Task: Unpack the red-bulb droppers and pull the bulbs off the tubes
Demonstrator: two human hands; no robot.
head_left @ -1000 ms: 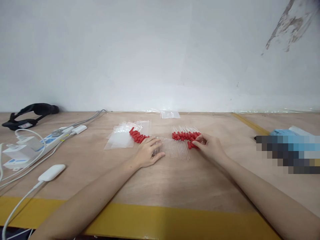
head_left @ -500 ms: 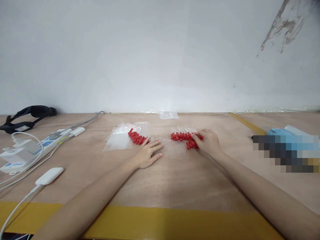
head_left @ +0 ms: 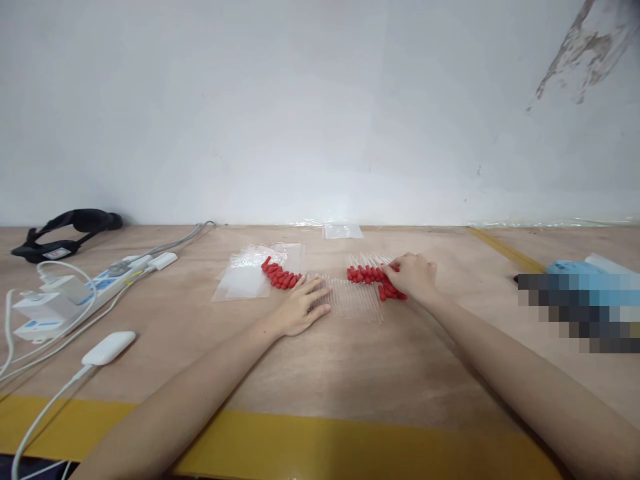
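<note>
At the far left of the wooden table (head_left: pixel 350 373), a black strap (head_left: pixel 67 230) is seen against the wall, with a white power strip (head_left: pixel 107 280) and its plugged adapters below it, and a white cabled device (head_left: pixel 109 347) nearer the front edge. Clear plastic bags (head_left: pixel 245 280) are laid flat left of centre. Just beside them a cluster of red-capped droppers (head_left: pixel 281 277) is found. The left hand (head_left: pixel 300 307) is rested palm down, fingers spread and extended, upon a row of clear glass tubes (head_left: pixel 353 301); nothing is gripped by it. A second row of red-capped droppers (head_left: pixel 367 273) lies beyond the tubes, at the table's centre. The right hand (head_left: pixel 415 277) is curled over the right end of this row, its fingertips brought together on the red caps; whether one cap is actually pinched cannot be told. A small clear bag (head_left: pixel 343 231) lies by the wall. A yellow tape stripe (head_left: pixel 320 447) is marked along the near edge.
</note>
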